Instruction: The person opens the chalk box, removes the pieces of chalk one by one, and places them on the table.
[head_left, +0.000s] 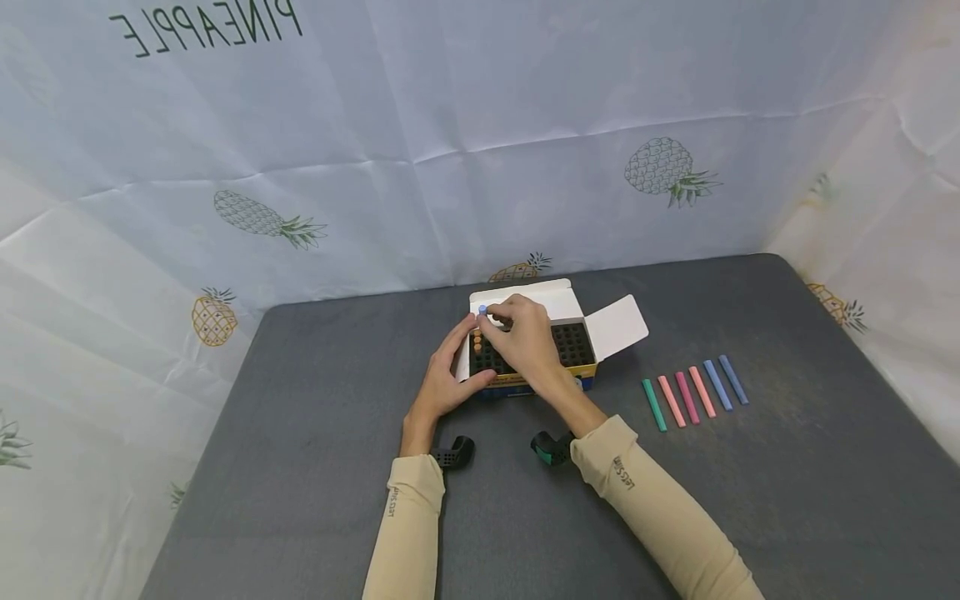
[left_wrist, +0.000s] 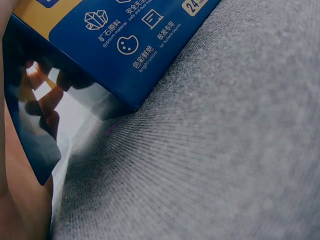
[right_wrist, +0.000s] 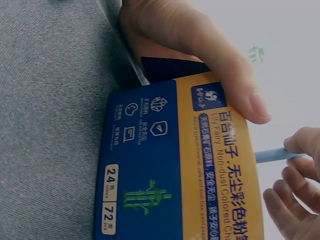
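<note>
White pineapple-print cloth (head_left: 450, 125) hangs behind the workspace and down both sides, with mirrored lettering (head_left: 202, 25) at the far left; below it spreads a dark grey tabletop (head_left: 322, 433) with rounded far corners. Near its far edge stands the colored chalk box (right_wrist: 145, 150), printed "24 colors" and "72 pcs"; its white lid (head_left: 552, 293) is folded back on the far side and an end flap (head_left: 617, 327) sticks out to the right. Inside, the black holed insert (head_left: 572, 343) looks mostly bare; a few orange chalk sticks (head_left: 477, 340) stand in the far left corner. Both hands are close together at the box; the left hand (head_left: 446, 382) clasps its left end, thumb along the near rim, while the right hand (head_left: 527, 336) pinches a blue chalk stick (head_left: 482, 310) upright at the far left corner; whether its lower end sits in a hole cannot be told. Six more sticks lie in a slanting row to the right, well apart from the hands: a green stick (head_left: 654, 405), two pink sticks (head_left: 671, 401), a magenta stick (head_left: 686, 397) between them, and two blue sticks (head_left: 717, 385); by that count the work seems only partly done, with this row untouched and one stick in hand.
</note>
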